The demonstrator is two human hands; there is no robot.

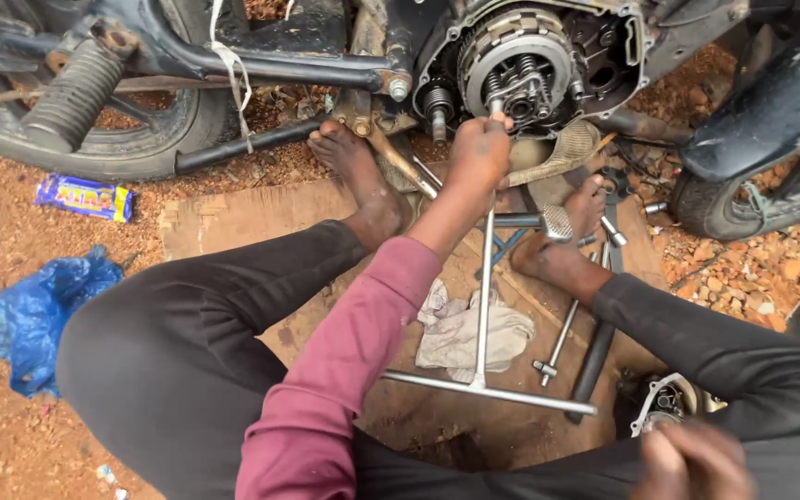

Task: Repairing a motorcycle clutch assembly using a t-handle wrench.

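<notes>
With the side cover already off and the clutch (pixel 516 60) exposed, left hand (pixel 479 153) is clamped on the T-wrench (pixel 484 306) at a clutch bolt, springs still on, right hand (pixel 692 458) blurry, can't tell its grip.

A long maroon sleeve (pixel 344 370) (soft knit, slightly creased) covers the left arm to the wrist. Dark trousers (pixel 187 352) clothe both legs, and the feet (pixel 368 181) are bare.
</notes>
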